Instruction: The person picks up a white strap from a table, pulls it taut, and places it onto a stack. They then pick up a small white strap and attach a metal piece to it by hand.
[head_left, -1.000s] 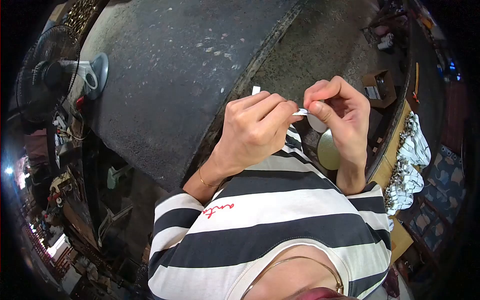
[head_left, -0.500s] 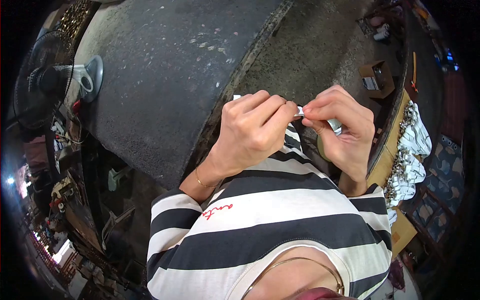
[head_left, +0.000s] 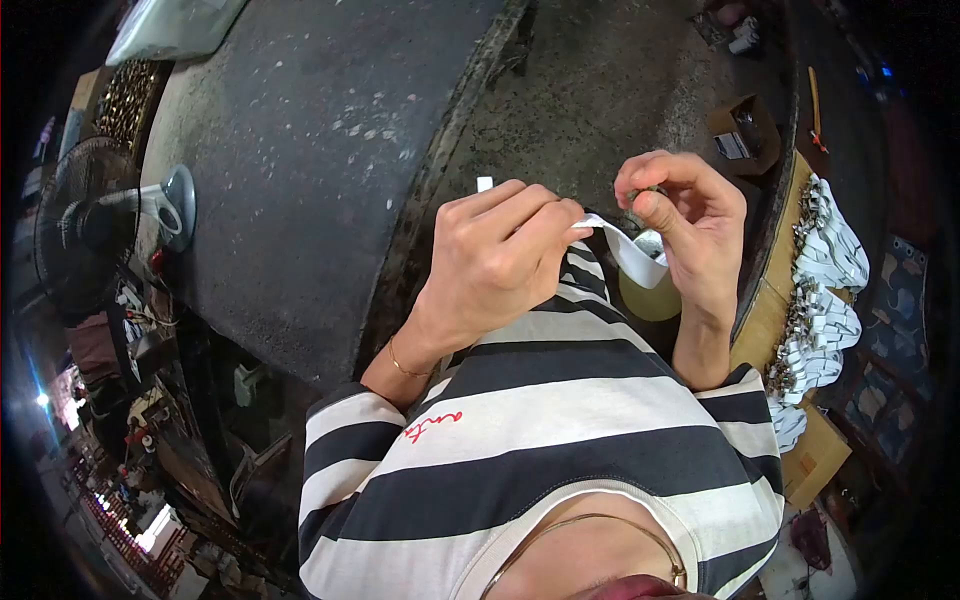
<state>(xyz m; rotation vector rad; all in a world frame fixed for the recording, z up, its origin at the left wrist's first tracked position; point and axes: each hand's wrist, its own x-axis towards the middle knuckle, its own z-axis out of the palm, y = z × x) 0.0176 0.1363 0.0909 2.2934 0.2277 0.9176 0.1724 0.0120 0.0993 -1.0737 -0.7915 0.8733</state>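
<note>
1. Left hand (head_left: 500,255): grip pinched on flat white fabric strap (head_left: 622,252), held above the striped shirt (head_left: 545,395).
2. Right hand (head_left: 695,220): grip closed on small dark piece (head_left: 652,192); strap loops beside its palm.
3. White straps with metal clips (head_left: 825,325) bunched on brown cardboard (head_left: 765,310), right side.
</note>
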